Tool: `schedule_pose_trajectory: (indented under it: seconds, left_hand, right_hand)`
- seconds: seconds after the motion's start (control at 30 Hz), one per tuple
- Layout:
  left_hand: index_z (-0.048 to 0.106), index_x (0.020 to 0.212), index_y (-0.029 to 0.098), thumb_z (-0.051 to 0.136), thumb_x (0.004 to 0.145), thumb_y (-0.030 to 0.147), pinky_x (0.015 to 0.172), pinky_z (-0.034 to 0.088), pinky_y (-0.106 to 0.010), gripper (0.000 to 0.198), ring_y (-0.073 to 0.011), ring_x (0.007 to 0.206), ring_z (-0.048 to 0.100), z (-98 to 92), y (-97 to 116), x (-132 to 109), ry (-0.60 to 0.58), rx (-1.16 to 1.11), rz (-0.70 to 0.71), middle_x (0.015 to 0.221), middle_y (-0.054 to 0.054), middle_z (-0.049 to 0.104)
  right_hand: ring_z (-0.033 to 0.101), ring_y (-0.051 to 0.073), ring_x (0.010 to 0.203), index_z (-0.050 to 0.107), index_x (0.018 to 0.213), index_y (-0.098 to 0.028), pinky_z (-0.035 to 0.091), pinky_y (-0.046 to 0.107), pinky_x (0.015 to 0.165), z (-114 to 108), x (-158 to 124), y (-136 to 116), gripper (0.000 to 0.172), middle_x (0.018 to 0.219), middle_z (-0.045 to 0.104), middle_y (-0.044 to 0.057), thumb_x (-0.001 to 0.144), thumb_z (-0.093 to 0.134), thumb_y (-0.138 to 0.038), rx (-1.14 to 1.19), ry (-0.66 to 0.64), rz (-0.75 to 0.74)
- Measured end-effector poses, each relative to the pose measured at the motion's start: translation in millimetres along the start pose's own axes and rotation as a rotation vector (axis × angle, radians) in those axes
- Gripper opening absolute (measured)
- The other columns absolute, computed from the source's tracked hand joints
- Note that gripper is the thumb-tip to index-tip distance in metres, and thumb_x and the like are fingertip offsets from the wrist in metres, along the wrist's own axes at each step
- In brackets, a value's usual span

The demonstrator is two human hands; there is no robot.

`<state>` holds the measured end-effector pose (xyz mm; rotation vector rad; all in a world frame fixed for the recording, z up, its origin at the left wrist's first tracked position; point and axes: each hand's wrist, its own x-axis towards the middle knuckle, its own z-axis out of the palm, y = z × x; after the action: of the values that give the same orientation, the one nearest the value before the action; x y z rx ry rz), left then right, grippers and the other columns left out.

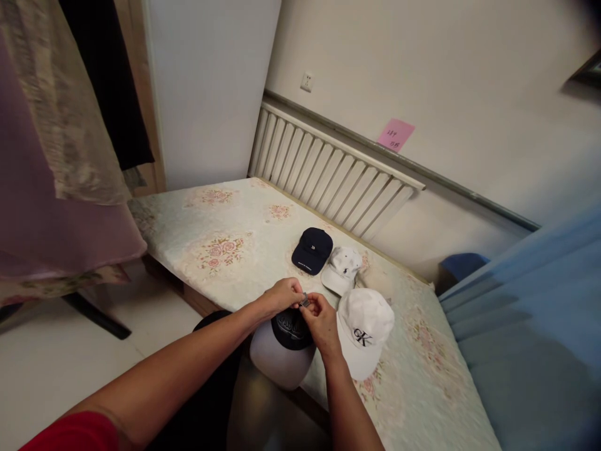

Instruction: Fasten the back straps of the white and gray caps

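A baseball cap [282, 357] with a black front and a pale grey brim is at the near edge of the bed, its brim towards me. Above its crown, my left hand [284, 296] and my right hand [325, 324] meet fingertip to fingertip. Both pinch a small silvery buckle [305, 300], which looks like part of this cap's strap; the strap itself is mostly hidden by my fingers. Beside my right hand lies a white cap [369, 322] with black letters. Farther back are a smaller white cap [344, 266] and a navy cap [313, 249].
The caps are on a bed with a pale floral cover [248, 216]. A white radiator [323, 169] runs along the wall behind it. Clothes [70, 113] hang over a chair at the left, and a blue curtain [530, 313] hangs at the right.
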<state>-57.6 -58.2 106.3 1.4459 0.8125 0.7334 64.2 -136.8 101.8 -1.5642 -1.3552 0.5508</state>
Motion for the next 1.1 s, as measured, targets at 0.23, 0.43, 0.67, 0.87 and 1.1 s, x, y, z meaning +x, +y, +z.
schedule_pose_trajectory:
  seconds: [0.23,0.43,0.67,0.87,1.1]
  left_hand:
    - [0.050,0.068,0.016,0.056,0.062,0.026,0.050,0.031,-0.019,0.013,-0.0079,0.050,0.045,-2.5,1.5,-4.6,-0.085,-0.031,-0.002,0.052,0.005,0.050]
    - [0.051,0.069,0.015,0.052,0.062,0.026,0.051,0.031,-0.020,0.013,-0.0071,0.050,0.044,-11.0,-5.7,0.9,-0.179,-0.066,-0.034,0.054,0.005,0.049]
    - [0.051,0.071,0.015,0.054,0.062,0.029,0.052,0.031,-0.020,0.017,-0.0071,0.049,0.043,-11.8,-10.5,4.0,-0.237,-0.095,-0.078,0.054,0.005,0.049]
    - [0.052,0.071,0.014,0.059,0.062,0.034,0.053,0.033,-0.020,0.023,-0.0072,0.050,0.045,-11.4,-3.3,-3.0,-0.297,-0.144,-0.102,0.056,0.004,0.052]
    - [0.052,0.072,0.014,0.066,0.061,0.033,0.057,0.038,-0.022,0.027,-0.0070,0.052,0.047,-12.0,-4.0,-5.2,-0.385,-0.298,-0.147,0.059,0.003,0.052]
  right_hand:
    - [0.045,0.012,0.052,0.063,0.082,-0.019,0.036,0.025,0.053,-1.2,-1.1,-7.7,0.014,0.056,0.050,-0.005,0.071,0.061,-0.027,-0.116,-0.006,-0.008]
    - [0.047,0.013,0.055,0.061,0.089,-0.019,0.038,0.024,0.055,-4.4,-3.8,4.7,0.018,0.058,0.050,-0.005,0.072,0.059,-0.025,-0.044,0.036,-0.023]
    - [0.047,0.013,0.056,0.062,0.091,-0.020,0.039,0.024,0.057,-5.5,-6.7,7.1,0.020,0.061,0.051,-0.005,0.072,0.061,-0.025,0.035,0.003,-0.030]
    - [0.051,0.013,0.059,0.062,0.092,-0.021,0.041,0.025,0.059,-5.6,-7.2,8.0,0.020,0.063,0.054,-0.004,0.072,0.062,-0.025,0.074,-0.008,-0.025]
    - [0.051,0.013,0.059,0.063,0.091,-0.021,0.042,0.026,0.060,-6.9,-8.2,10.0,0.019,0.066,0.056,-0.004,0.072,0.062,-0.023,0.108,-0.006,-0.043]
